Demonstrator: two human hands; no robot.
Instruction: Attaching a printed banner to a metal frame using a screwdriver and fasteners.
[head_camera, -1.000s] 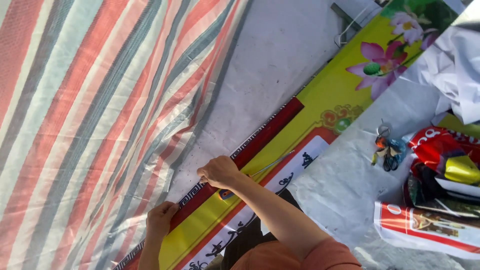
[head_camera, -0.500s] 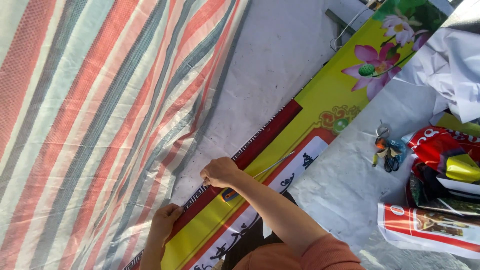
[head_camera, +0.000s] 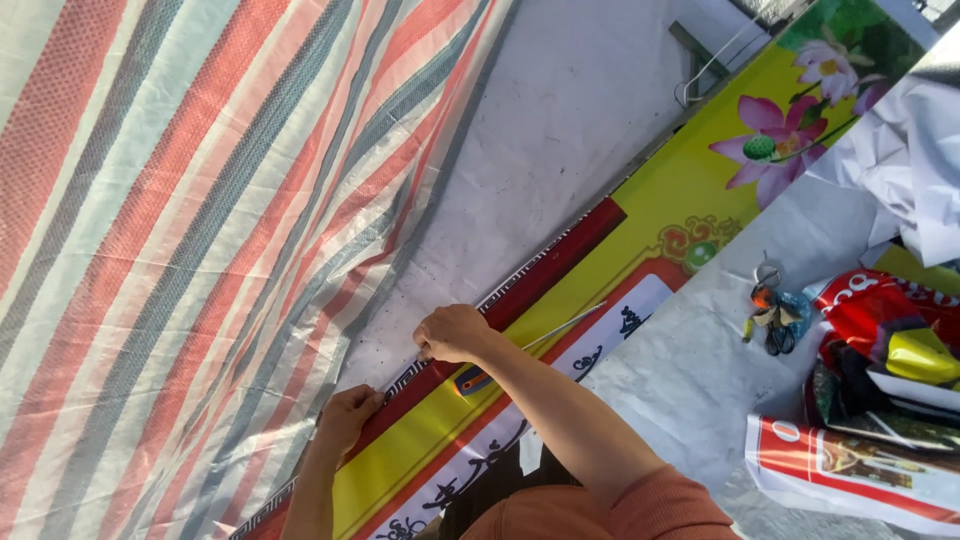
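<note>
A long yellow banner (head_camera: 640, 215) with a dark red patterned border, pink flowers and black lettering lies diagonally on a grey-white sheet. My right hand (head_camera: 455, 333) rests on the red border with its fingers curled, pinching at the edge. A screwdriver (head_camera: 478, 379) with an orange and blue handle lies on the banner just under that wrist, its thin shaft pointing up to the right. My left hand (head_camera: 346, 420) is lower along the same border, fingers folded over the edge. What the right fingertips pinch is hidden.
A red, grey and white striped tarp (head_camera: 180, 230) covers the left side. A bunch of keys (head_camera: 772, 310) lies on the plastic sheet at the right, beside red printed packages (head_camera: 880, 320) and a rolled red and white poster (head_camera: 850, 470). Crumpled white cloth (head_camera: 925, 170) sits top right.
Both hands stay on the banner's red border. The left hand has crept slightly up along the edge toward the right hand. The view has shifted a little.
</note>
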